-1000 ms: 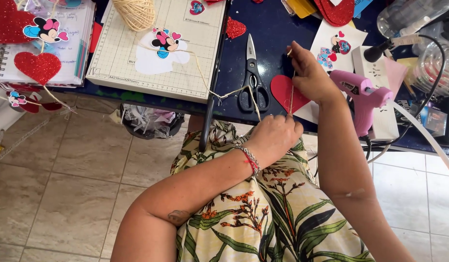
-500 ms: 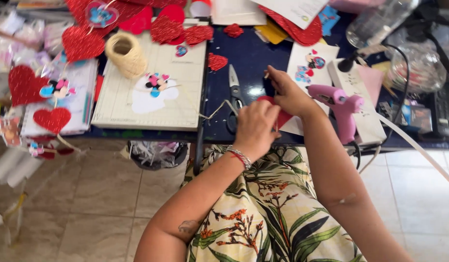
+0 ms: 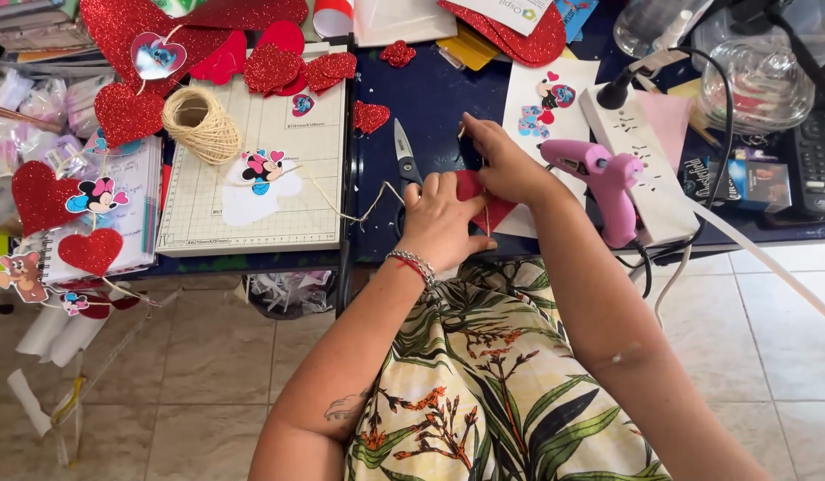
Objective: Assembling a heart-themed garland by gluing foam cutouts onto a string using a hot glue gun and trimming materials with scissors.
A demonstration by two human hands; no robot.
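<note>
My left hand (image 3: 441,218) lies flat on a red foam heart (image 3: 484,207) at the front edge of the dark blue table (image 3: 430,98), pressing it down. My right hand (image 3: 502,165) pinches a thin piece of twine on the same heart. The twine (image 3: 341,209) trails left toward a ball of jute string (image 3: 199,125). Scissors (image 3: 405,160) lie just left of my hands, partly under the left one. A pink glue gun (image 3: 604,183) stands to the right of my right wrist.
A gridded cutting mat (image 3: 270,169) with a cartoon mouse cutout lies on the left. Several glitter hearts (image 3: 279,62) sit at the back. A white power strip (image 3: 640,160) and cables lie to the right. Heart decorations (image 3: 92,249) hang at the left edge. Tiled floor below.
Both hands came down from a raised hold and now press the heart and twine onto the table. The camera view shifted toward the table.
</note>
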